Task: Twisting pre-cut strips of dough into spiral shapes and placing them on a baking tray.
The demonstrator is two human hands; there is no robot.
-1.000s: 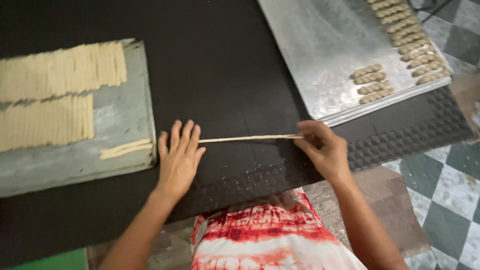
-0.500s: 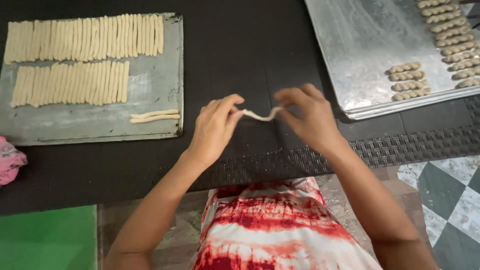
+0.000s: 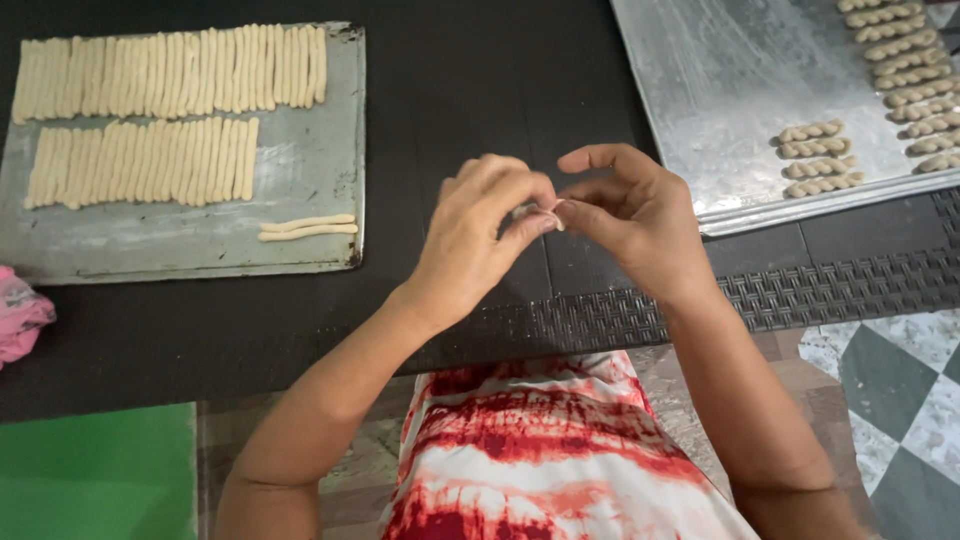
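At frame centre, left hand (image 3: 478, 232) and right hand (image 3: 628, 215) pinch closed on a thin dough strand (image 3: 538, 211); uneven pull would likely tear it.

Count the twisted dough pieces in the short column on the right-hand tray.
4, stacked one above another near the tray's front edge: top, second, third, bottom. A longer column runs along the tray's right side, cut off by the frame.

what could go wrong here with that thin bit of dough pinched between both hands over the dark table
The dough piece is thin and held only by fingertips of the left hand and right hand, so it might tear or squash. If dropped, it lands on the dark table, off the metal tray.
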